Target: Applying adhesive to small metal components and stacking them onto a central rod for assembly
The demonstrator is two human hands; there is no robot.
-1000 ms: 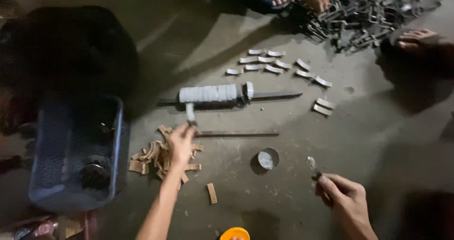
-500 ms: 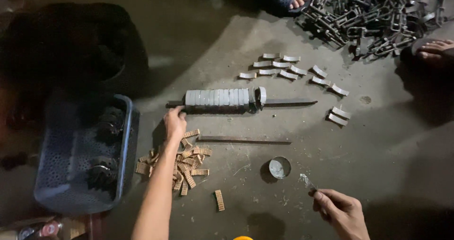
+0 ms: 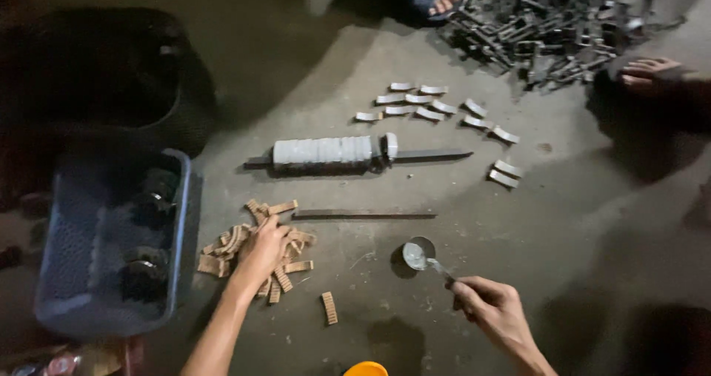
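entry: left hand point(image 3: 261, 249) grip clenched on tan ridged strips point(image 3: 285, 237), right hand point(image 3: 495, 311) grip grasping a small spoon point(image 3: 437, 267) over its tin point(image 3: 416, 254); risk: spilled contents if the grip tips.

Left hand point(image 3: 261, 250) covers part of the tan ridged strips point(image 3: 285, 239); fingertips hidden. Orange round object point(image 3: 365, 368), below the strips, cut by bottom edge. Blue basket point(image 3: 181, 220) contents too dark to identify.

Tan ribbed strips point(image 3: 255, 246) lie heaped on the floor; small spoon point(image 3: 437, 266) tips into a round tin point(image 3: 418, 254).
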